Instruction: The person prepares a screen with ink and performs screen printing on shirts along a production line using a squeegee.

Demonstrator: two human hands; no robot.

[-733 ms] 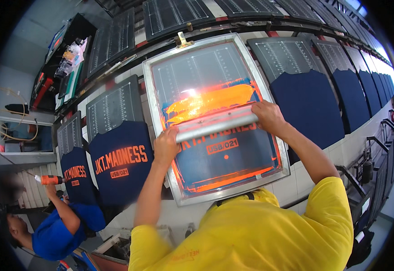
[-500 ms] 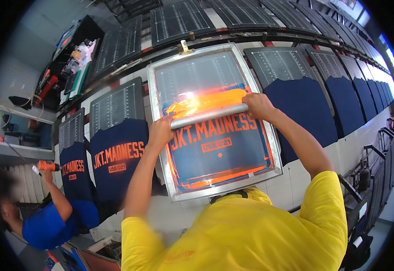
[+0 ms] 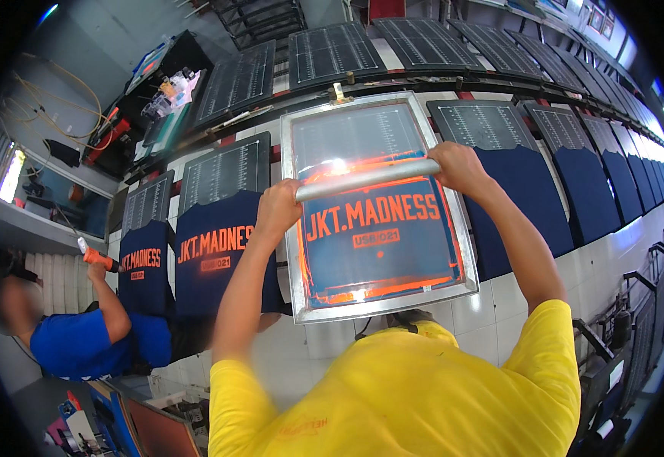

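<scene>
My left hand (image 3: 278,207) and my right hand (image 3: 457,166) are each wrapped round an end of a long silver squeegee (image 3: 370,180). It lies across the upper half of a metal-framed printing screen (image 3: 385,308). Thin streaks of orange ink (image 3: 381,161) show just beyond its far edge. Nearer me, the mesh carries an orange lettered design (image 3: 370,217) with a small box and dot below it. Dark blue shows beneath the mesh. A clamp (image 3: 338,91) stands at the screen's far edge.
Black boards with navy shirts stand in a row; printed shirts (image 3: 214,244) are at left, plain ones (image 3: 511,206) at right. A rail (image 3: 469,82) runs behind, with more boards beyond. A co-worker in blue (image 3: 80,339) holds an orange drill-shaped tool (image 3: 99,257) at left.
Both hands have moved the squeegee farther from me along the screen. The broad band of orange ink beyond it has shrunk to thin streaks. My view has shifted.
</scene>
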